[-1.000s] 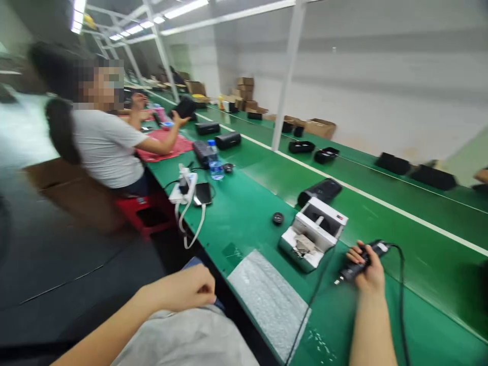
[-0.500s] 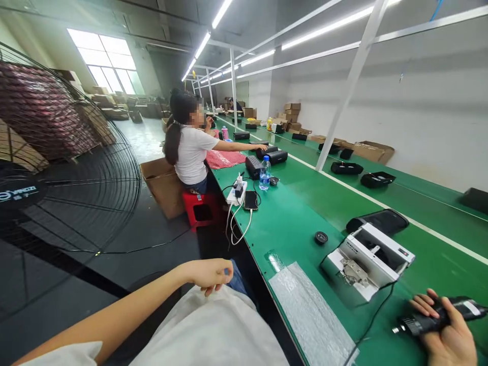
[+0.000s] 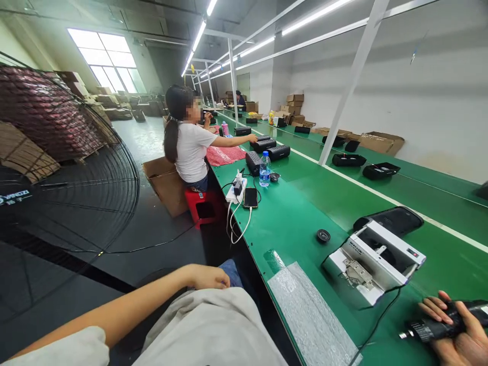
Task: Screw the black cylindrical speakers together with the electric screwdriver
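Right hand (image 3: 459, 333) slid rightward, gripping black plug (image 3: 423, 330).

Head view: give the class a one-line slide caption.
A right hand grips a black corded device on a green workbench beside an open white box.

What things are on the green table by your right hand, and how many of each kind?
Beside the right hand:
black corded device, held in that hand: 1
white open case: 1
black flat case: 1
black round disc: 1
clear packing sheet: 1
Total: 5
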A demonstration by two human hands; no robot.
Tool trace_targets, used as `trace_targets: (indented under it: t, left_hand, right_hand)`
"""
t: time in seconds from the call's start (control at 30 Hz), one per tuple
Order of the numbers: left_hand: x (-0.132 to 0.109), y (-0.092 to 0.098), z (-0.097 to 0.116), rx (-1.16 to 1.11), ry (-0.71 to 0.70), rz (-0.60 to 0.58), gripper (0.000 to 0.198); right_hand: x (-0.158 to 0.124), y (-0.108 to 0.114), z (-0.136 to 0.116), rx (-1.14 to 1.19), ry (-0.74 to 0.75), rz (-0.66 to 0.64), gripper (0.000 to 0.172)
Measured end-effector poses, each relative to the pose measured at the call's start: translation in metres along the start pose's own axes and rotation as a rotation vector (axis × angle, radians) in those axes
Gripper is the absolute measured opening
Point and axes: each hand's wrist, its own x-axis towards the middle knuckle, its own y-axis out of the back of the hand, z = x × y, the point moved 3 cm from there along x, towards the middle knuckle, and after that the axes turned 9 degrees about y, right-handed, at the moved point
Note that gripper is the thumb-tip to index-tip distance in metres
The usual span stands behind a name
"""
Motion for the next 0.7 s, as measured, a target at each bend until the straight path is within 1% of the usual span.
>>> trace_targets:
  t: [0.1, 0.2, 0.27, 0.37, 0.5, 0.6, 0.7]
  left_hand:
    - [0.019, -0.008, -0.006, 0.125, 0.002, 0.040, 0.050]
    - [0.040, -0.014, -0.010, 0.238, -0.068, 0.038, 0.046]
    - [0.055, -0.018, -0.010, 0.300, -0.122, 0.043, 0.040]
    - [0.080, -0.032, -0.003, 0.372, -0.203, 0.048, 0.029]
    - [0.108, -0.052, 0.012, 0.449, -0.278, 0.046, 0.023]
    - [0.110, -0.057, 0.010, 0.472, -0.313, 0.053, 0.024]
    - [0.097, -0.051, -0.002, 0.465, -0.319, 0.041, 0.025]
  right_hand:
    - [-0.002, 0.003, 0.000, 0.126, -0.026, 0.017, 0.034]
    - [-0.003, 0.005, 0.002, 0.278, -0.061, 0.067, 0.039]
    - [-0.004, 0.005, 0.004, 0.376, -0.090, 0.099, 0.046]
    - [-0.004, 0.003, 0.007, 0.475, -0.119, 0.109, 0.053]
    - [-0.007, 0.000, 0.006, 0.518, -0.115, 0.085, 0.053]
    - [-0.009, -0.002, 0.004, 0.510, -0.109, 0.079, 0.052]
    - [-0.011, -0.003, 0.003, 0.489, -0.101, 0.082, 0.048]
